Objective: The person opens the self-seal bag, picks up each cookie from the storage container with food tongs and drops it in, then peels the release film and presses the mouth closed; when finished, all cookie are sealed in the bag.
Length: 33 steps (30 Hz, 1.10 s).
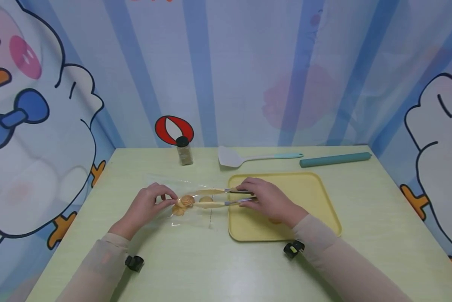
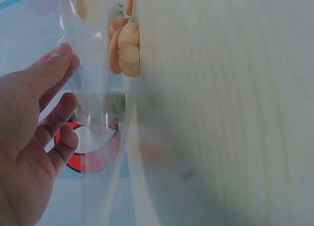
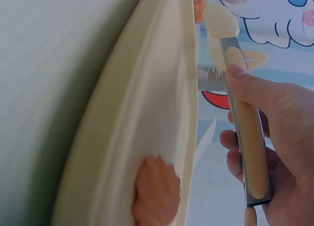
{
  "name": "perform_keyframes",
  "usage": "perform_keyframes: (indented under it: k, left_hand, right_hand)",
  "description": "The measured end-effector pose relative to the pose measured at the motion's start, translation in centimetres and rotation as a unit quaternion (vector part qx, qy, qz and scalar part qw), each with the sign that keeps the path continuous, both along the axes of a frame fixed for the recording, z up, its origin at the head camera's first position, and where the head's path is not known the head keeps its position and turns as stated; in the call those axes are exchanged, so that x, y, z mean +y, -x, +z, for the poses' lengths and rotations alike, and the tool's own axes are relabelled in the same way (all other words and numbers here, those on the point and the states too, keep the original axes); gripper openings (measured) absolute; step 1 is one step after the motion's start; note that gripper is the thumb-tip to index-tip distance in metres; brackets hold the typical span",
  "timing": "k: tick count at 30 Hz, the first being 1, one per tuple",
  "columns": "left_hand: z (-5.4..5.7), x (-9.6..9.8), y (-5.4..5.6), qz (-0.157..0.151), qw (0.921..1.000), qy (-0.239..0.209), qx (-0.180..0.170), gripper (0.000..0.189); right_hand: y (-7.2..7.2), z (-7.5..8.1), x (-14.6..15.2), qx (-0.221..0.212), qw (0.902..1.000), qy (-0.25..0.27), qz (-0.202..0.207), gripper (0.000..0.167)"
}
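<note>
Thumb and fingertips of my left hand (image 1: 146, 204) pinch the edge of a clear plastic bag (image 1: 196, 219). Several golden piped cookies (image 1: 187, 201) lie at the bag; in the left wrist view two cookies (image 2: 128, 50) lean together by the tabletop. My right hand (image 1: 267, 199) grips metal tongs (image 1: 212, 205) with cream-coloured ends. Their arms are spread and reach left into the bag's mouth, and one cookie (image 1: 206, 199) shows between them. Under my right hand is a yellow tray (image 1: 297, 186), where a ridged cookie (image 3: 157, 194) lies, mostly covered in the head view.
Behind the bag stands a small jar (image 1: 185, 153) with a black lid. A spatula (image 1: 231, 158) with a mint handle and a green rolling pin (image 1: 335, 160) lie along the table's back edge. A printed curtain (image 1: 241, 75) hangs directly behind the table.
</note>
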<state>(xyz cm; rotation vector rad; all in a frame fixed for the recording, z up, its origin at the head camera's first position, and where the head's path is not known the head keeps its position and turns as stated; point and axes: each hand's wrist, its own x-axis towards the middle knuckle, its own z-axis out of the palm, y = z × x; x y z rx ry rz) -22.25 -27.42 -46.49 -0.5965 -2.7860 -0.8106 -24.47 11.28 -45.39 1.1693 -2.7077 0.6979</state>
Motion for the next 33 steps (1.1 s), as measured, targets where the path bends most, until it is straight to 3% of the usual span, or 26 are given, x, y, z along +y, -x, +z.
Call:
perform_keyframes:
  k: [9,18,26,33]
  left_hand:
    - [0.0,-0.2,-0.3,0.000,1.0000,0.001,0.004,0.014]
    - [-0.1,0.0,-0.1,-0.005,1.0000,0.000,-0.008,0.014]
    - [-0.1,0.1,-0.1,-0.006,1.0000,0.001,0.001,0.013]
    - [0.0,0.2,-0.2,0.000,1.0000,0.004,-0.006,0.014]
  right_hand:
    - [0.3,0.4,1.6,-0.009,0.9990,-0.039,-0.017,0.042]
    - [0.1,1.0,0.9,-0.028,0.9989,-0.038,-0.005,0.039]
    - [0.1,0.6,-0.7,-0.031,0.9986,-0.041,0.009,0.039]
    - [-0.1,0.6,-0.4,-0.015,0.9986,-0.050,-0.012,0.042]
